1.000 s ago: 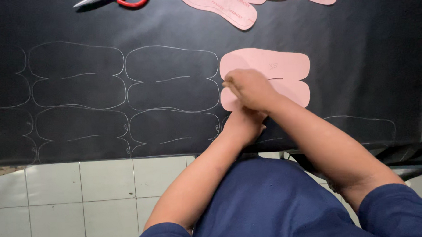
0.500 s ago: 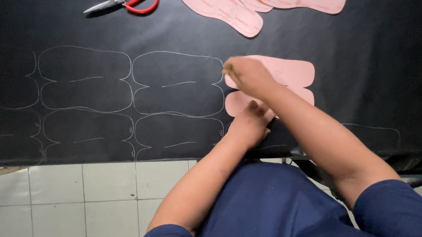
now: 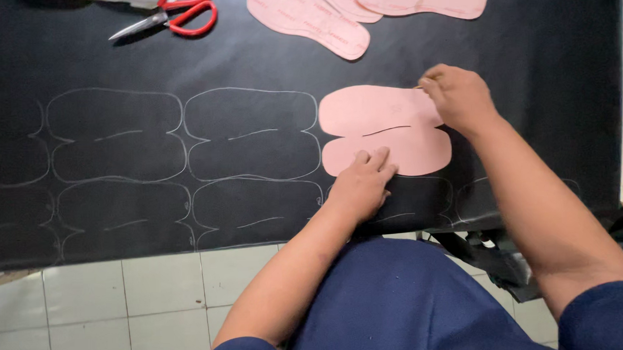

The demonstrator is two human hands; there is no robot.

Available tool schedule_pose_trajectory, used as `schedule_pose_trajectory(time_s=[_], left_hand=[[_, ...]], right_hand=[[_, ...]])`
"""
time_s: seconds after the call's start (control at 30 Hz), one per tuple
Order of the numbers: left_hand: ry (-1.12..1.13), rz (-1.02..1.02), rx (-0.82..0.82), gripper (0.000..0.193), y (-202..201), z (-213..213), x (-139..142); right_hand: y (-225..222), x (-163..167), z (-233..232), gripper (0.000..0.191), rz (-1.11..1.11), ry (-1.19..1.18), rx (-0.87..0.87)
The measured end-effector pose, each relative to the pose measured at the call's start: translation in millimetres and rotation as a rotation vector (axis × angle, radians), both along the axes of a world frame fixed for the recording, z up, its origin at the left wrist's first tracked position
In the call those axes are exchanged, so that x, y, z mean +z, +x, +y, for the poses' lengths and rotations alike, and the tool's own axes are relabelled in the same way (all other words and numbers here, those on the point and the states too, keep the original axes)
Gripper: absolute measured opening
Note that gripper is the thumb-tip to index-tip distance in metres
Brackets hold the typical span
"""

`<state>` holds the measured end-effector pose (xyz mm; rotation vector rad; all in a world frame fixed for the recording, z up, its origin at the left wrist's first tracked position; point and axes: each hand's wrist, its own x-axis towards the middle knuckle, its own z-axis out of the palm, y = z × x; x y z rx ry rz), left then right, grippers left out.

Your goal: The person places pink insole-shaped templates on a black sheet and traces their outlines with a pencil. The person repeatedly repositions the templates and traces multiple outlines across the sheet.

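I see my left hand (image 3: 364, 182) lying flat, fingers (image 3: 374, 160) spread loose and pressing down on the near edge of the pink sole pattern (image 3: 382, 129). They hold nothing; they just pin it. The pattern is a pink shape like two shoe soles joined side by side, and it lies flat on the black sheet (image 3: 266, 59) that covers the table.

My right hand (image 3: 461, 97) is at the far right corner of the pattern. Its fingers (image 3: 429, 83) are pinched together around something thin at the pattern's edge. It is too small for me to tell what it is.

Left of my left fingers, chalk outlines (image 3: 251, 132) of the same shape are drawn in rows on the black sheet. Far beyond my right fingers lie more pink sole pieces (image 3: 306, 16), some overlapping. Well away to the far left of both hands lie red-handled scissors (image 3: 171, 14).
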<state>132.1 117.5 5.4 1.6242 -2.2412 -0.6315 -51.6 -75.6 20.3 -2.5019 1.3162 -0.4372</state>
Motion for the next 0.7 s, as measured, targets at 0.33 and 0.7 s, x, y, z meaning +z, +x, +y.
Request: schedule_pose_trajectory(time_s=[0.33,0.7], left_hand=[[0.07,-0.016,-0.018,0.059,-4.8,-4.8,13.3],[0.028,-0.123,-0.083,0.049,-8.0,-12.5,16.7]], right_hand=[[-63.7,5.0,47.5,0.02,-0.033,-0.003,-0.107],[-67.8,10.4,96.2,0.017,-0.151,0.141,-0.253]])
